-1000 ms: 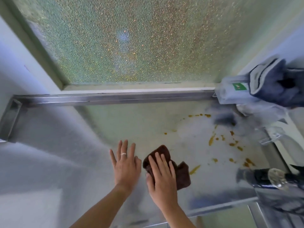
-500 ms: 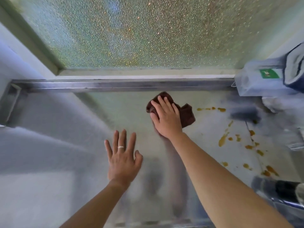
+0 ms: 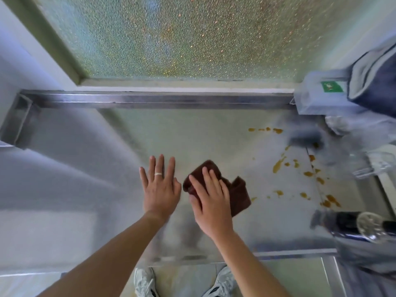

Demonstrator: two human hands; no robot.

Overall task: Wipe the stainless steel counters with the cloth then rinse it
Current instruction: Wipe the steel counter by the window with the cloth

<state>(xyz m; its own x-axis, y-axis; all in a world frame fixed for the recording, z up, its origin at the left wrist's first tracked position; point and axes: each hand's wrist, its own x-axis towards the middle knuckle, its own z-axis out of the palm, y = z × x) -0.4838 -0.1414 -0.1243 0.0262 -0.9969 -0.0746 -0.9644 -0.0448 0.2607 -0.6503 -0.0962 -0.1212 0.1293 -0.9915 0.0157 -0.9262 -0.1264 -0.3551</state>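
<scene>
A dark brown cloth lies bunched on the stainless steel counter, near its middle. My right hand presses flat on the cloth with straight fingers and covers its left half. My left hand, with a ring on one finger, rests flat on the bare counter just left of the cloth, fingers spread. Orange-brown sauce spots dot the counter to the right of the cloth.
A raised steel rim runs along the back under a frosted window. A pale box with a green label and a dark blue bag stand at the back right. A dark bottle lies at the front right. My shoes show below the counter's front edge.
My right hand has pulled the cloth back from the far part of the counter toward the front. My left hand stays flat in about the same spot.
</scene>
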